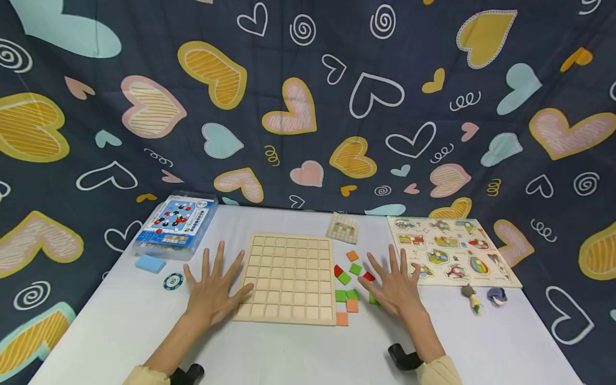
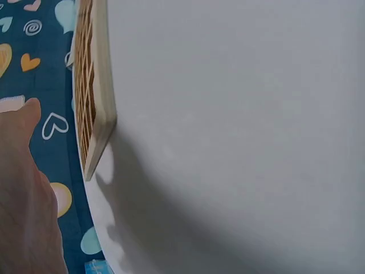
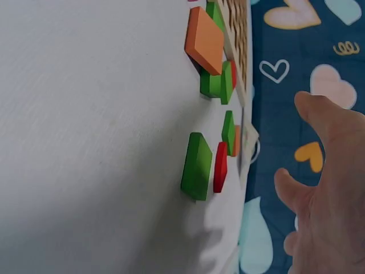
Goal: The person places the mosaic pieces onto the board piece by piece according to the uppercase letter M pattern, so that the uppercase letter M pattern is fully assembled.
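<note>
Between the two hands lies a pale wooden grid board (image 1: 289,278) with rows of square cells, all bare. My left hand (image 1: 212,291) is spread flat with fingers apart at the board's left edge, thumb over its lower left part. On the other side my right hand (image 1: 395,283) is spread likewise, just right of the loose coloured tiles. Among these are an orange tile (image 1: 352,306), a green tile (image 1: 355,269) and a red tile (image 1: 338,271). In the right wrist view a green tile (image 3: 197,166) and an orange tile (image 3: 205,40) lie on the table. Neither hand holds anything.
A small patterned card (image 1: 343,228) lies behind the tiles. At right is a picture puzzle board (image 1: 449,251), with two small figures (image 1: 471,299) in front. At left are a clear box with a blue label (image 1: 175,224), a blue block (image 1: 151,263) and a round chip (image 1: 173,281).
</note>
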Motion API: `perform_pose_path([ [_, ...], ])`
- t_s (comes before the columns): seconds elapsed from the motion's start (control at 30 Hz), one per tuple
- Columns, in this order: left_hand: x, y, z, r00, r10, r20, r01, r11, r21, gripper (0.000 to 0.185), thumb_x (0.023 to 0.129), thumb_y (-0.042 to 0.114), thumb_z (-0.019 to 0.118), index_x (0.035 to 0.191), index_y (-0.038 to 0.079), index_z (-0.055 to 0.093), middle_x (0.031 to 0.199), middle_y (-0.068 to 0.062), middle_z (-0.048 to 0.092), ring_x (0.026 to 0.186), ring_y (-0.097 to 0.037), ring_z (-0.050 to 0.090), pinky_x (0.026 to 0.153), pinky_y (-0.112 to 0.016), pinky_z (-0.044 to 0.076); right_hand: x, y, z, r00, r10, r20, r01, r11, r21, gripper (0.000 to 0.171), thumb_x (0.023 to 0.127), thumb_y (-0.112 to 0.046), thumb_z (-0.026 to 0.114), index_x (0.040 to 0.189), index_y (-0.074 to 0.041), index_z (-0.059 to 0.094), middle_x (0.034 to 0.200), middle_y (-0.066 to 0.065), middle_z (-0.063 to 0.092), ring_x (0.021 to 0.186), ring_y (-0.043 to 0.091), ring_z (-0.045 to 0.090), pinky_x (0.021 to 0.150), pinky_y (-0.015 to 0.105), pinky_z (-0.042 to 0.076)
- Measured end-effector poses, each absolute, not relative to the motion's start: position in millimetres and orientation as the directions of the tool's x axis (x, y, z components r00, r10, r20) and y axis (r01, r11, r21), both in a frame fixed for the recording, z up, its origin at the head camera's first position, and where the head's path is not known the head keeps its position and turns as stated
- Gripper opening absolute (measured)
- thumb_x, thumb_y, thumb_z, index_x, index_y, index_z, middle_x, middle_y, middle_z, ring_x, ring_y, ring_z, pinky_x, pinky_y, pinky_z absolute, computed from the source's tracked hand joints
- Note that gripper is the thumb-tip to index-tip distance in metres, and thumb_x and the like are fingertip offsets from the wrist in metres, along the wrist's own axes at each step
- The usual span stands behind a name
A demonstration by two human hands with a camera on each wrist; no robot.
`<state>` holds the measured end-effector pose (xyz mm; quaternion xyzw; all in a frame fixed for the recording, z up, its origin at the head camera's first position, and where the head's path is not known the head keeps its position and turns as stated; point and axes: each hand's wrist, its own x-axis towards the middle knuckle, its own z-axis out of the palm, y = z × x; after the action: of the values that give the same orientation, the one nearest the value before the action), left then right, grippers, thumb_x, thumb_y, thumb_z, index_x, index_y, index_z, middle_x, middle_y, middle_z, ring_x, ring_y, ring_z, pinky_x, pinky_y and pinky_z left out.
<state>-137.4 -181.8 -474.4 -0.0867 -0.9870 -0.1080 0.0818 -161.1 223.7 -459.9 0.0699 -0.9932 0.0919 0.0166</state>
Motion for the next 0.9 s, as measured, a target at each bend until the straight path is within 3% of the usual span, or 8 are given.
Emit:
perform_pose_path([
  [0.37,-111.7,-191.3,-473.8,-0.961,0.197,0.195,0.231,0.957,0.174,0.071,0.089,0.062,0.05,0.148,0.025,0.036,0.159,-0.017,0.011,0.14,-0.052,0.01,0.099,-0.081,-0.002,-143.6,231.3,-457.0,-0.984,-0.162,0.069,-0.174,0.955,-0.241,0.071,0.089,-0.066,0.047,0.147,-0.026,0.04,0.158,0.022,0.005,0.142,0.048,-0.001,0.1,0.08,0.004],
  [0.63,-103.1,-204.7,-474.2,-0.954,0.248,0.168,0.281,0.935,0.214,0.069,0.088,0.058,0.055,0.145,0.022,0.043,0.156,-0.019,0.02,0.139,-0.051,0.013,0.101,-0.08,0.001,-131.6,234.8,-456.1,-0.983,-0.169,0.065,-0.18,0.95,-0.254,0.069,0.09,-0.065,0.046,0.146,-0.027,0.042,0.157,0.024,0.011,0.141,0.05,0.005,0.1,0.08,0.008],
  [0.9,-103.8,-210.2,-473.6,-0.927,0.351,0.13,0.373,0.897,0.237,0.068,0.085,0.061,0.058,0.141,0.023,0.049,0.154,-0.014,0.03,0.139,-0.046,0.021,0.104,-0.076,0.01,-117.6,237.2,-455.2,-0.984,-0.17,0.046,-0.176,0.945,-0.276,0.065,0.09,-0.061,0.05,0.145,-0.026,0.044,0.157,0.024,0.013,0.143,0.046,0.001,0.097,0.082,0.01],
])
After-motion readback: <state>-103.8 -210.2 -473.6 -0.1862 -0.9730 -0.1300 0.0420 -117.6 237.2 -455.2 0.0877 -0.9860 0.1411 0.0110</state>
